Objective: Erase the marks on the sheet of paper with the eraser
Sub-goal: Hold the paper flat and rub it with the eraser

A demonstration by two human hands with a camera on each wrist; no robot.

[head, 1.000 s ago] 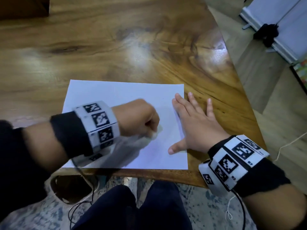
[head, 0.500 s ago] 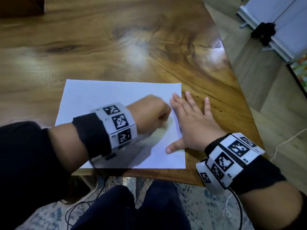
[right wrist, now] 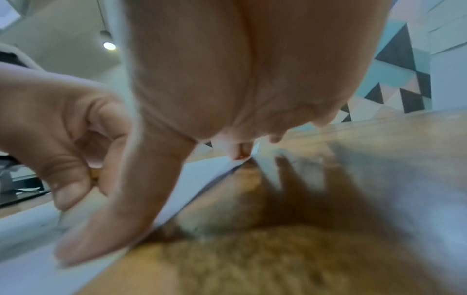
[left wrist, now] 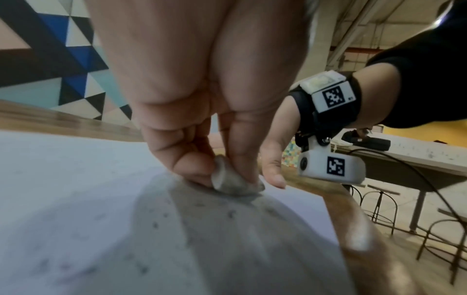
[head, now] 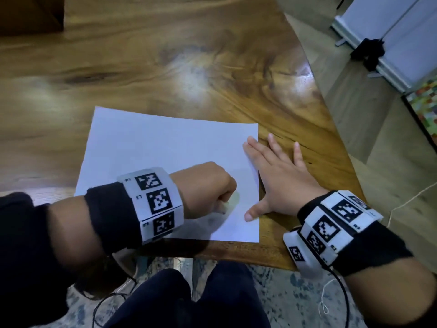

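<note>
The left hand [head: 205,189], pinching the eraser [left wrist: 233,182], slid right across the paper [head: 165,147] toward the right hand [head: 281,176], then drew back left and nearer the front edge. The camera view also shifted slightly.

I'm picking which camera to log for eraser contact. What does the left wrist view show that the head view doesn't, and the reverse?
Only the left wrist view shows the white eraser clearly, pinched by the left hand and touching the sheet of paper, with dark specks on the sheet nearby. Only the head view shows the whole sheet on the wooden table and the right hand lying flat across the sheet's right edge. Both show the two hands and the paper.
</note>
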